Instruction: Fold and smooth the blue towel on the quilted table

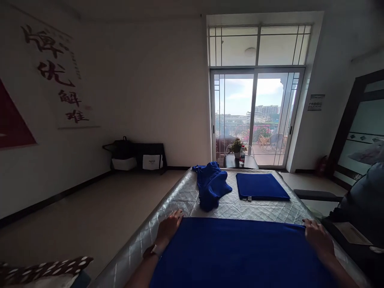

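A large blue cloth (240, 252) lies spread over the near part of a table with a silver quilted cover (177, 200). At its far left corner, my left hand (170, 228) is closed on the edge, a band around the wrist. My right hand (318, 236) grips the far right corner, so the far edge runs fairly straight between them. Beyond it, a crumpled blue cloth (211, 186) lies at the left. To its right rests a neatly folded blue cloth (261, 186) with a small white tag. The near end of the spread cloth runs out of view.
Past the far end stand a small black table (229, 161), a bottle (242, 156) and a potted plant (236, 147). A dark chair (360, 200) is close on the right. At the lower left lies a polka-dot fabric item (51, 267). Bags (123, 154) sit by the wall.
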The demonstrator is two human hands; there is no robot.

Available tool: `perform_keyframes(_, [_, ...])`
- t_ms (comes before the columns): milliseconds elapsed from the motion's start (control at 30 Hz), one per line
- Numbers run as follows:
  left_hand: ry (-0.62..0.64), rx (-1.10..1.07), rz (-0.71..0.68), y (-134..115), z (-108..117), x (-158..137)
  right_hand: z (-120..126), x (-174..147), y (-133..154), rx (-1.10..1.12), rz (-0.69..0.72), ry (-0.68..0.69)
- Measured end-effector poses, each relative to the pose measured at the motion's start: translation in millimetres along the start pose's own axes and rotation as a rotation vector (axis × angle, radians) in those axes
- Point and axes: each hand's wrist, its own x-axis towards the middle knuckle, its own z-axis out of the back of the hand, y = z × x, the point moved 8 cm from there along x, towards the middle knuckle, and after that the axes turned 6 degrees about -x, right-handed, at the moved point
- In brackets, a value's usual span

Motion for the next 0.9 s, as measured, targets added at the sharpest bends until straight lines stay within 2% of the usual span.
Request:
perform_keyframes(100, [-0.028,0.008,-0.069,-10,5,-1,17,-22,51,-0.012,0.126,-0.008])
perform_keyframes(267, [0.056,-0.053,-0.196,-57,-9,-17,23,-65,148,0.251,0.342,0.131])
perform_keyframes(333, [0.105,-0.074,-0.218,-71,-18,-28,16,-74,167,0.303,0.376,0.171])
perform_keyframes(400, [0.155,-0.080,-0.208,-73,-25,-37,2,-77,174,0.311,0.378,0.229])
perform_keyframes(533, [0.224,-0.076,-0.156,-58,-29,-43,-27,-77,165,0.300,0.354,0.341])
perform_keyframes(633, [0.249,-0.072,-0.137,-49,-29,-41,-32,-72,143,0.311,0.332,0.294])
perform_keyframes(767, [0.276,-0.064,-0.131,-44,-30,-35,-40,-58,85,0.273,0.239,0.232])
perform_keyframes(900, [0.283,-0.044,-0.117,-32,-29,-27,-40,-54,27,0.222,0.168,0.114])
